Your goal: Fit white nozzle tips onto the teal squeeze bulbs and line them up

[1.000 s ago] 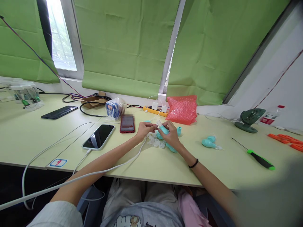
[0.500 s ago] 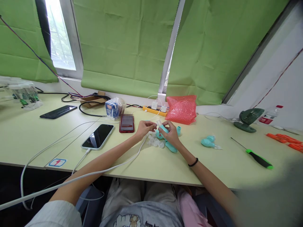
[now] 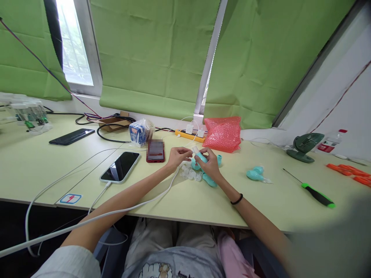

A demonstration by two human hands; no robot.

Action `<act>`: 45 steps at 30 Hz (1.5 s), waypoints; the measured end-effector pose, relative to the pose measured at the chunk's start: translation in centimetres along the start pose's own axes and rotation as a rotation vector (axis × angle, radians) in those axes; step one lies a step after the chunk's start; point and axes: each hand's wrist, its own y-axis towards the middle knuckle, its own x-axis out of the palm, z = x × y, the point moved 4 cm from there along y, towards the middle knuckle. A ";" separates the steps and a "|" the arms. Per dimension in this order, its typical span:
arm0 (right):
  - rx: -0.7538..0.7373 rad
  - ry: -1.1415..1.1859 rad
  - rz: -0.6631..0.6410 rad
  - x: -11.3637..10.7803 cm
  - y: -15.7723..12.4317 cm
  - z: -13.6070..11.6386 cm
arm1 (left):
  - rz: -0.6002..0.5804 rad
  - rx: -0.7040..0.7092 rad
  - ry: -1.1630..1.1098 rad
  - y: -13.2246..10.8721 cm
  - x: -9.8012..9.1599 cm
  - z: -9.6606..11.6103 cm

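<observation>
My right hand [image 3: 211, 165] is closed around a small teal bulb-shaped piece [image 3: 200, 157], whose clear tip [image 3: 195, 149] points up and to the left. Just left of that tip, the fingers of my left hand [image 3: 178, 157] are pinched together; whatever is between them is too small to make out. Below the hands lies a cluster of translucent plastic caps [image 3: 191, 173]. Close by are a loose teal piece [image 3: 209, 180] and a short teal tube [image 3: 219, 159]. Farther right, two teal pieces [image 3: 255, 174] lie together, one with a clear tip.
A white cable [image 3: 150, 200] crosses over my left forearm. Phones [image 3: 120, 166] lie to the left. Behind my hands are a yellow power strip [image 3: 189, 136] and a red bubble-wrap pouch [image 3: 222, 133]. A screwdriver [image 3: 317, 195] and a green fan [image 3: 304, 146] are on the right.
</observation>
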 end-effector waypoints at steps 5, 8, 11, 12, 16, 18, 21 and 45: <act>-0.166 -0.194 0.042 -0.3 0.1 -0.6 | -0.047 -0.049 -0.040 -0.1 0.4 -0.3; -0.302 -0.349 0.041 -0.2 0.0 -1.2 | -0.043 -0.128 -0.115 0.0 0.3 -1.0; -0.397 -0.447 0.009 0.0 -0.2 -1.6 | -0.029 -0.252 -0.221 0.0 0.3 -1.9; -0.416 -0.466 0.001 0.0 -0.2 -1.6 | -0.026 -0.272 -0.236 -0.1 0.3 -2.0; -0.447 -0.494 0.001 0.0 -0.3 -1.8 | -0.020 -0.255 -0.215 -0.1 0.2 -1.7; -0.451 -0.486 0.008 0.1 -0.3 -1.9 | -0.022 -0.241 -0.197 -0.2 0.2 -1.5; -0.442 -0.457 0.029 0.1 -0.2 -1.9 | -0.027 -0.225 -0.153 -0.3 0.2 -1.3; -0.233 -0.238 0.056 -0.3 -0.2 -1.2 | 0.048 0.006 0.126 -0.2 0.3 0.3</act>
